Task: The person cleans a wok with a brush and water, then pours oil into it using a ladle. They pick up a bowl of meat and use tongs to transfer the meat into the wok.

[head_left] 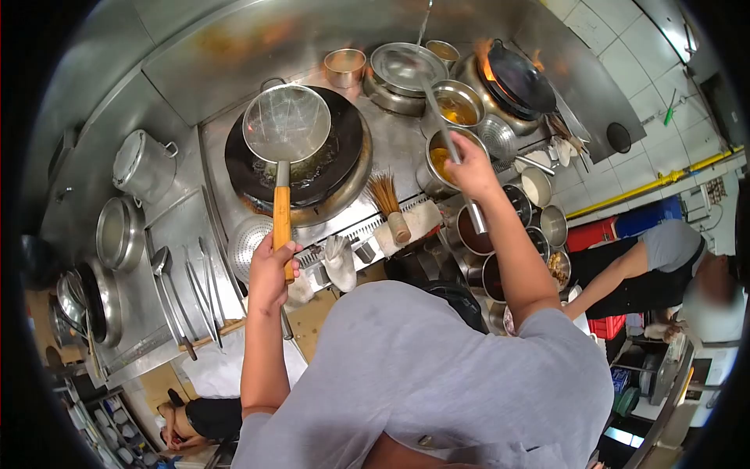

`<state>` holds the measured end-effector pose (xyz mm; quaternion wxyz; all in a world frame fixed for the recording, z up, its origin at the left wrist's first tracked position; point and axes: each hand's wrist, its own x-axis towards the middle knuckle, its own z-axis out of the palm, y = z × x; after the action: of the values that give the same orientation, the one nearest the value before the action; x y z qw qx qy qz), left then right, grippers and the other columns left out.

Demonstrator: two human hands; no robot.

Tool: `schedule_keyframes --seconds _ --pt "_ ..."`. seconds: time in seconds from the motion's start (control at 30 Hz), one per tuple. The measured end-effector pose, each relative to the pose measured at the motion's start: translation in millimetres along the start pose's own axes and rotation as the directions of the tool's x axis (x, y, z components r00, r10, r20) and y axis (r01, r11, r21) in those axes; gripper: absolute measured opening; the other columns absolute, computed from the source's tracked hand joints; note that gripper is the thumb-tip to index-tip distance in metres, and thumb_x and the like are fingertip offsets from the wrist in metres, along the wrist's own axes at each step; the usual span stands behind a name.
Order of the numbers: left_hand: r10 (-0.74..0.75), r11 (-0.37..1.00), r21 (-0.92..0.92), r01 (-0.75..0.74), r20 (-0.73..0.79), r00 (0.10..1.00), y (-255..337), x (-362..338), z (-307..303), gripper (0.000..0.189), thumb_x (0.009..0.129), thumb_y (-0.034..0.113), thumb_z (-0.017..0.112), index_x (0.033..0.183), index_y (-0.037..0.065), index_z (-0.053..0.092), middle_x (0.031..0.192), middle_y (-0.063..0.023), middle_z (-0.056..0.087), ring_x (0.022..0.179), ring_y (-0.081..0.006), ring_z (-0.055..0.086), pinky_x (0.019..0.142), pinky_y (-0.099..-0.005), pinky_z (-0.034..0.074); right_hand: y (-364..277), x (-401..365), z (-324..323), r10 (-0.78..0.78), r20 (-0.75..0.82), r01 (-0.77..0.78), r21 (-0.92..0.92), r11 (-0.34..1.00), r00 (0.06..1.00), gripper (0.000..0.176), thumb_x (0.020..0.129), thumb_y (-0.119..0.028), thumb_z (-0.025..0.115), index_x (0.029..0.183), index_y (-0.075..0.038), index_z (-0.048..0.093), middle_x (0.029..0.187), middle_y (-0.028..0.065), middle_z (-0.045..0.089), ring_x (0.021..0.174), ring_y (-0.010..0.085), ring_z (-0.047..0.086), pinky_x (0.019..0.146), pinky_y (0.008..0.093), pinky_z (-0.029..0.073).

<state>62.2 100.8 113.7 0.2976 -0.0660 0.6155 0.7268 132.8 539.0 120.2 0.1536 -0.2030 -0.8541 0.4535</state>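
Closed left hand (272, 270) grips the wooden handle of a wire skimmer (287, 123) over the wok (349, 152); right hand (471, 168) clasps a ladle (437, 109) above a sauce pot (439, 160).

A steel tabletop (394, 144) carries a black wok (312, 168) in its burner ring and a second wok (522, 78) over open flame. Sauce bowls (458, 105) stand between them. A bamboo brush (388, 205) touches a white cloth (426, 217), with a lidded pot (143, 166) and ladles (187, 291) at left.
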Motion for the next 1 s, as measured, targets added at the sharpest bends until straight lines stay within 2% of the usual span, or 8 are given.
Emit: schedule_keyframes --seconds 0.2,0.3,0.33,0.4,0.43,0.5,0.63,1.0 --pt "0.037 0.999 -0.003 -0.037 -0.021 0.999 0.3 -3.4 17.1 0.043 0.101 0.004 0.061 0.142 0.001 0.051 0.099 -0.0083 0.067 0.063 -0.0084 0.056 0.054 -0.0227 0.049 68.6 60.2 -62.7 0.151 -0.095 -0.177 -0.411 0.894 0.984 0.058 0.081 -0.001 0.060 0.139 0.003 0.060 0.124 0.0324 0.068 0.122 0.0475 0.063 0.104 0.0439 0.050" --pt "0.034 0.999 -0.001 -0.034 -0.037 0.999 -0.3 -2.3 25.9 0.043 0.100 0.004 0.061 0.142 0.001 0.050 0.099 -0.0081 0.067 0.063 -0.0084 0.055 0.054 -0.0228 0.049 130.7 111.2 -73.1 0.104 -0.041 -0.111 -0.464 0.879 0.994 0.040 0.083 -0.002 0.057 0.121 0.005 0.068 0.102 0.0238 0.076 0.095 0.0346 0.074 0.086 0.0414 0.057" --pt "0.043 0.999 0.004 -0.043 -0.035 0.998 0.4 -1.0 28.1 0.042 0.100 0.004 0.061 0.141 0.001 0.050 0.099 -0.0080 0.067 0.064 -0.0083 0.055 0.054 -0.0228 0.049 116.8 117.7 -83.3 0.406 0.060 -0.395 -0.140 0.908 0.912 0.025 0.084 -0.002 0.057 0.107 0.004 0.066 0.089 0.0183 0.072 0.084 0.0275 0.070 0.074 0.0368 0.055" --pt "0.038 0.999 -0.004 -0.038 -0.033 0.999 1.1 0.0 31.9 0.042 0.100 0.004 0.061 0.141 0.001 0.050 0.099 -0.0080 0.067 0.064 -0.0083 0.055 0.055 -0.0229 0.049 134.8 126.8 -91.7 0.450 0.365 -0.576 0.595 0.561 0.815 0.013 0.091 0.000 0.055 0.080 -0.006 0.051 0.069 0.0037 0.052 0.063 0.0107 0.052 0.051 0.0232 0.042" --pt "0.033 0.999 -0.017 -0.034 -0.030 0.999 1.4 -0.1 33.4 0.042 0.101 0.005 0.061 0.142 0.001 0.050 0.099 -0.0080 0.067 0.064 -0.0082 0.055 0.055 -0.0229 0.049 141.1 130.6 -99.9 0.448 0.370 -0.578 0.594 0.560 0.814 0.013 0.091 0.000 0.055 0.080 -0.006 0.051 0.069 0.0037 0.052 0.063 0.0107 0.052 0.051 0.0232 0.042" --pt "0.036 0.999 -0.021 -0.036 -0.033 0.999 2.2 -0.8 36.9 0.042 0.101 0.005 0.061 0.141 0.001 0.051 0.098 -0.0079 0.067 0.065 -0.0082 0.056 0.055 -0.0230 0.049 150.7 139.8 -111.3 0.287 0.552 -0.547 0.831 -0.105 0.783 0.013 0.097 0.000 0.051 0.085 -0.002 0.047 0.073 0.0049 0.050 0.061 0.0124 0.050 0.049 0.0229 0.042" --pt "0.019 0.999 -0.029 -0.020 -0.016 1.000 1.8 2.9 38.6 0.042 0.100 0.006 0.062 0.141 0.000 0.052 0.098 -0.0076 0.067 0.065 -0.0084 0.056 0.056 -0.0234 0.049 154.4 131.6 -135.1 0.192 0.552 -0.426 0.784 -0.452 0.812 0.006 0.101 0.001 0.045 0.098 0.003 0.040 0.081 0.0090 0.050 0.061 0.0160 0.052 0.051 0.0254 0.049" --pt "-0.017 0.999 -0.046 0.017 0.003 1.000 -18.4 17.9 31.7 0.041 0.098 0.005 0.062 0.138 -0.001 0.055 0.097 -0.0066 0.068 0.066 -0.0079 0.056 0.057 -0.0228 0.050 7.1 60.2 -159.0 0.154 0.622 -0.567 0.771 -0.290 0.768 0.015 0.105 -0.006 0.046 0.111 0.008 0.044 0.084 0.0084 0.051 0.063 0.0135 0.052 0.058 0.0258 0.049"
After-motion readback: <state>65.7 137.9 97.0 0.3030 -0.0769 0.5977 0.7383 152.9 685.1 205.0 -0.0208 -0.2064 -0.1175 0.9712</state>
